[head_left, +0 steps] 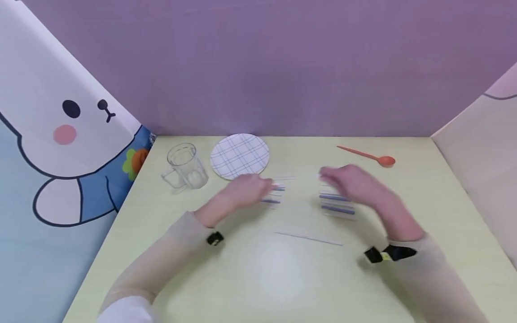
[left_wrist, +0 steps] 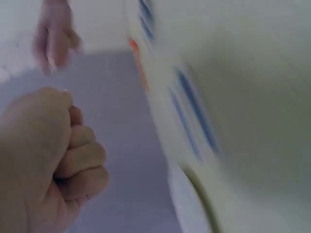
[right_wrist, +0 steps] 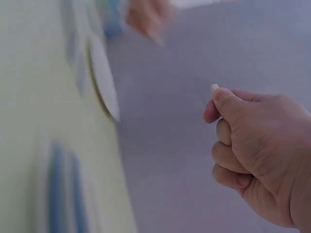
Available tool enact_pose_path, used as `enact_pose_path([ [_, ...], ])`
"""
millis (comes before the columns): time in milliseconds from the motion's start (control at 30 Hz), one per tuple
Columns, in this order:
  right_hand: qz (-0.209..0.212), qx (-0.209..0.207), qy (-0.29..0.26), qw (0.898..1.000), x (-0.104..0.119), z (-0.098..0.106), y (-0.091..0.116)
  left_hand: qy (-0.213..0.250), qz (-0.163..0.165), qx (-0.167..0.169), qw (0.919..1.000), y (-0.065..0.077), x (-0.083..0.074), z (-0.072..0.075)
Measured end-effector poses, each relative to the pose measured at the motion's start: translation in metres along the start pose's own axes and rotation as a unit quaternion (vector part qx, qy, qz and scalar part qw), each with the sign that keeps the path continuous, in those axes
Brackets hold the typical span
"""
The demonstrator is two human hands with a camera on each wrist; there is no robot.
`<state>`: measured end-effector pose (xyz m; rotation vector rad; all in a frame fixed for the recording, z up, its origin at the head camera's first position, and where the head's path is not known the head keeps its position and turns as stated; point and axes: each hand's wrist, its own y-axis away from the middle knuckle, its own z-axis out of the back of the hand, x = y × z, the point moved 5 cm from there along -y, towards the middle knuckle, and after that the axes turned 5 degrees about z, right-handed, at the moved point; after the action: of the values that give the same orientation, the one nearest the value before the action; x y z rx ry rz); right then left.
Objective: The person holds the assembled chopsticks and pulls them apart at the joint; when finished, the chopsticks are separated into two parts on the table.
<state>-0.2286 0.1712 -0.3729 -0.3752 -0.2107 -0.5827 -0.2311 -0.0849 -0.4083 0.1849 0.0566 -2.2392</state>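
My left hand hovers, blurred, over the left group of thin white and blue sticks, with its fingers curled. A pale tip shows at its thumb, seemingly a small white stick's end. To the right, my right hand is above the right group of white and blue sticks, partly covering it. Its thumb and forefinger pinch a small white stick; only the end sticks out. A lone thin stick lies in front of both groups.
A clear glass mug stands at the back left, beside a round white plate with blue lines. An orange spoon lies at the back right. A purple wall rises behind the table.
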Motion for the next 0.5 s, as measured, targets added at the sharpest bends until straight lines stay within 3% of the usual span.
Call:
enact_pose_path([
  [100, -0.009, -0.058, 0.02, 0.998, -0.014, 0.023, 0.022, -0.02, 0.052, 0.002, 0.9984, 0.019, 0.028, -0.008],
  [167, -0.005, -0.064, 0.011, 0.998, -0.017, 0.028, 0.032, -0.02, 0.064, 0.005, 0.9977, 0.029, 0.037, -0.012],
  [333, -0.043, -0.018, -0.028, 0.999, -0.02, 0.013, 0.049, 0.014, 0.045, 0.015, 0.9988, 0.038, 0.039, -0.022],
  [500, -0.096, 0.017, -0.06, 0.993, -0.021, -0.009, 0.061, 0.028, 0.001, 0.001, 0.9996, 0.04, 0.029, -0.03],
])
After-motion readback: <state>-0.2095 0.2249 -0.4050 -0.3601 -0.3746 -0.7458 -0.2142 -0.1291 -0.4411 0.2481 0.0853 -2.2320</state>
